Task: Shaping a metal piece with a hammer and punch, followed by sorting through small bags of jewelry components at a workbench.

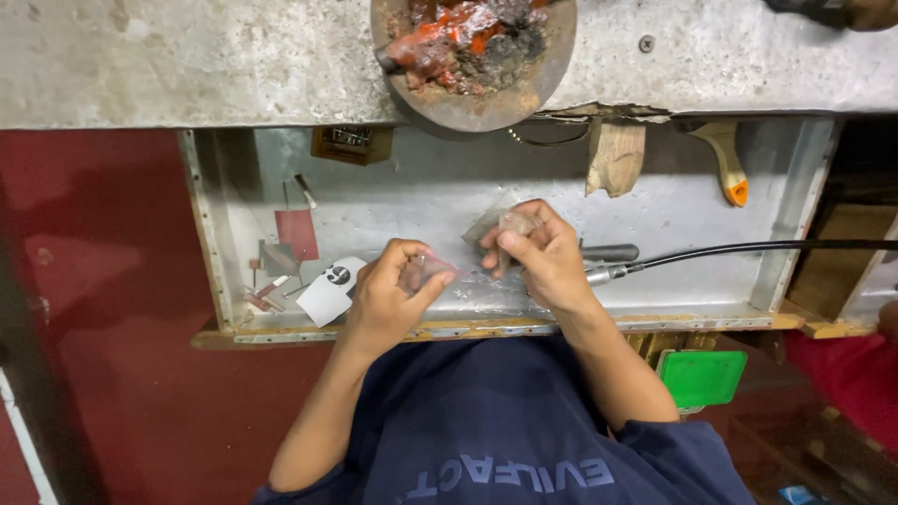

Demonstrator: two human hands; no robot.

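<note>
Over the front edge of the metal tray (234, 281), the left hand (388, 295) pinches a small clear pouch (432, 271), fingers pressed together; the right hand (543, 257) pinches what may be a small stone (514, 223). Best held low above the tray.

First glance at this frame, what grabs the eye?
Top centre, a round metal bowl caked with bright orange-red and black residue sits on the grey bench. Below it, over the open metal drawer, the left hand pinches a small clear bag with a reddish edge while the right hand holds another small clear packet. A black flexible-shaft cable runs in from the right.
</note>
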